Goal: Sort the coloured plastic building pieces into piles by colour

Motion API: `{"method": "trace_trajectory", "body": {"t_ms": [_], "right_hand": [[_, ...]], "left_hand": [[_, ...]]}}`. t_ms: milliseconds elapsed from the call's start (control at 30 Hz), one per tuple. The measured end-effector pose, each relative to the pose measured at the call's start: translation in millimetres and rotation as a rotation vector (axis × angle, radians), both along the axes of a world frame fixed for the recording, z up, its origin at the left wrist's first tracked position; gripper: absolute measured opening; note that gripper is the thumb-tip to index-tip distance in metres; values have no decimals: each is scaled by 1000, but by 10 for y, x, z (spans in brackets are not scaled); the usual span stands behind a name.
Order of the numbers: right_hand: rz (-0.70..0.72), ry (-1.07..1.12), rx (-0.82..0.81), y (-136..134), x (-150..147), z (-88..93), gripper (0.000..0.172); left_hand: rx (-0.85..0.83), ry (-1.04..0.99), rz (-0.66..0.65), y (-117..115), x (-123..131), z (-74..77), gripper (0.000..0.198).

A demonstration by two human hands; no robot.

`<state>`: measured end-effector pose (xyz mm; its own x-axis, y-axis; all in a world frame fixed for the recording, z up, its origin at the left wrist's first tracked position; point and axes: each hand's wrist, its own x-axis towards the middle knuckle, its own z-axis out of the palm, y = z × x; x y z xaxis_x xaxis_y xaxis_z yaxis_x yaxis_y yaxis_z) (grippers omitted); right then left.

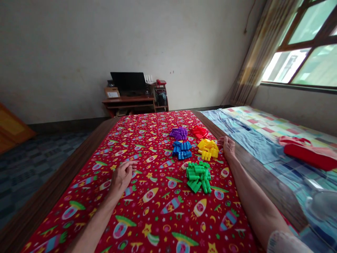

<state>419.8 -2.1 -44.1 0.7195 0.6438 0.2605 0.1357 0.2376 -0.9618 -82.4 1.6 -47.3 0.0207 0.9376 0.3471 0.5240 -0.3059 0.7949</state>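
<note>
My left hand [124, 174] rests on the red patterned cloth [147, 218], fingers loosely stretched to the right and holding nothing. On the right, my right hand [227, 145] lies at the cloth's edge with its fingers loosely bent and nothing visible in them. Just left of it is a pile of yellow plastic blocks [207, 149]. Red blocks [199, 132] lie behind the yellow ones, purple blocks [179, 133] farther left. A pile of blue blocks [181, 150] sits left of the yellow, and green blocks [199, 176] form the nearest pile.
Wooden table edges [86, 147] show beside the cloth. To the right is a bed [263, 123] with a red and pink item [308, 154]; a clear plastic container [322, 211] stands at lower right. A desk [129, 99] with a monitor [128, 83] is against the far wall.
</note>
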Motion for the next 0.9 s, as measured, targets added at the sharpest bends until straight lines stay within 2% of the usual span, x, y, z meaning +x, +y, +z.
{"method": "trace_trajectory", "body": {"t_ms": [133, 433, 533, 667, 733, 800, 833, 900], "right_hand": [[-98, 101, 24, 66, 60, -32, 41], [-120, 182, 12, 49, 54, -30, 33], [-116, 209, 5, 47, 52, -4, 32], [-128, 211, 10, 42, 41, 8, 31], [-140, 156, 5, 35, 33, 2, 34], [-143, 26, -17, 26, 27, -3, 42], [-135, -56, -36, 22, 23, -3, 47], [-87, -212, -79, 15, 3, 9, 56]], "left_hand": [[8, 27, -18, -29, 8, 39, 30], [-5, 37, -32, -73, 46, 80, 28], [46, 53, 24, -74, -2, 117, 26], [181, 110, 230, 6, -298, 133, 22], [109, 19, 345, 75, -514, 79, 21], [13, -156, 428, 144, -707, -7, 20], [-6, -216, 446, 171, -781, -51, 20], [11, -172, 392, 203, -865, -114, 20]]}}
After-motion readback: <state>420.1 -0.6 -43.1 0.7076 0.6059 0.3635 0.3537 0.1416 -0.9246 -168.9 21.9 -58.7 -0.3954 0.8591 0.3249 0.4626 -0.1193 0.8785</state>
